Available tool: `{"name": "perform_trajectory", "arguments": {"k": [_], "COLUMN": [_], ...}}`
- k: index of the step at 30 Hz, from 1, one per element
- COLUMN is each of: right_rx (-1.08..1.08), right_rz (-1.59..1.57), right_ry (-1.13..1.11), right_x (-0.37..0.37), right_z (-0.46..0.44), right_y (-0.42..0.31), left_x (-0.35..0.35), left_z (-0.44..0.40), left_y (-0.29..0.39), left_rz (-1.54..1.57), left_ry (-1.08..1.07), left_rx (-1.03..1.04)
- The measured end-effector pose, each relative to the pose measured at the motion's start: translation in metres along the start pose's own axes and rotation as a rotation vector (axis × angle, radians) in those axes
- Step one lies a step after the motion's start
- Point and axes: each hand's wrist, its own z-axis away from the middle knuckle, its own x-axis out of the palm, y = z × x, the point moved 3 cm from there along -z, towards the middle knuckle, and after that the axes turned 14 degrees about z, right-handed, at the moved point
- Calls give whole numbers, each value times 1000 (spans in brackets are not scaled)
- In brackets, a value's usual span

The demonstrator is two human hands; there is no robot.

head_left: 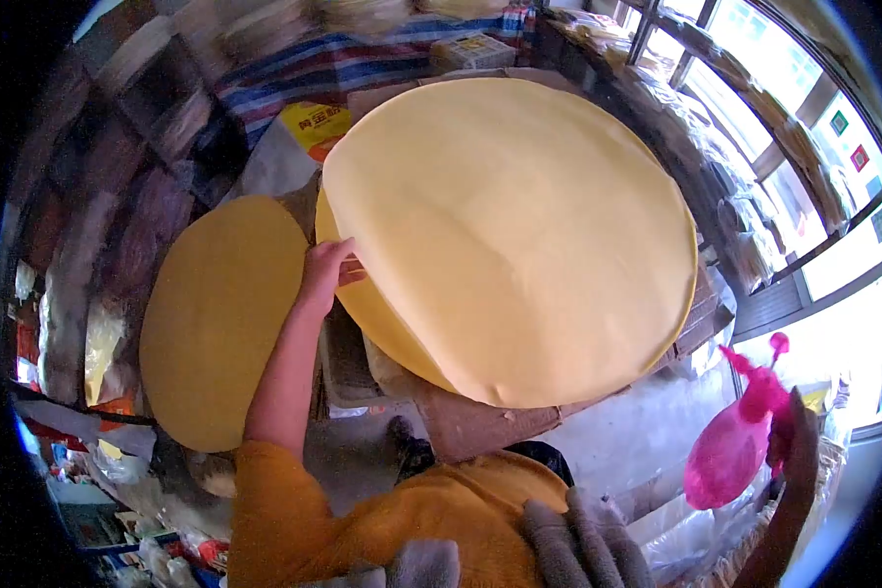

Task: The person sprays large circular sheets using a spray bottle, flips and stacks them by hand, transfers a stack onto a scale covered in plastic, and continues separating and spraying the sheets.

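A large round pale-yellow sheet (529,216) lies over another round yellow piece (394,333), and its left edge is raised and folded back a little. At that raised edge, my left hand (323,277) grips the sheet between thumb and fingers; some fingertips are hidden beneath it. Off to the right, away from the sheet, my right hand (784,436) is wrapped around a pink spray bottle (727,453). The fingers of this hand are dark and partly hidden by the bottle.
Another round yellow-brown piece (223,318) stands at the left. Brown cardboard (480,426) lies under the stack. Behind are a yellow-and-white bag (316,129) and a striped cloth (363,59). Windows and piled flat packs line the right side.
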Motion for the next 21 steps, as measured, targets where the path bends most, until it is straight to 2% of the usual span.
{"name": "perform_trajectory", "arguments": {"k": [5,8,10,11,12,13,14,15,18,20,21], "right_rx": [-222,-424,-482,-496,-413,-339,-311,-296,-258,-182,-142], "right_rz": [17,88,-6,-92,-376,-321,-474,-362,-637,-578,-602], "right_ry": [89,253,130,21,-345,47,48,163,48,361,296], "right_x": [-6,9,14,18,23,29,30,28,26,49,50], "right_z": [-30,-28,-36,-37,-21,-26,-27,-24,-21,5,6], "right_y": [69,18,-16,-31,-59,-56,-54,-53,-25,-33,-11], "left_x": [-5,-6,-9,-11,-16,-22,-24,-24,1,9,11], "left_z": [9,9,7,3,-4,-11,-15,-19,-2,-5,-8], "left_y": [-21,-30,-38,-42,-47,-53,-52,-53,-22,-28,-31], "left_rz": [326,328,239,234,214,194,175,171,141,110,95], "left_ry": [-20,-37,-114,-61,-46,-31,-14,-41,-92,-142,-172], "left_rx": [-83,-68,-24,-4,-9,-14,-19,-36,-125,-22,27]}}
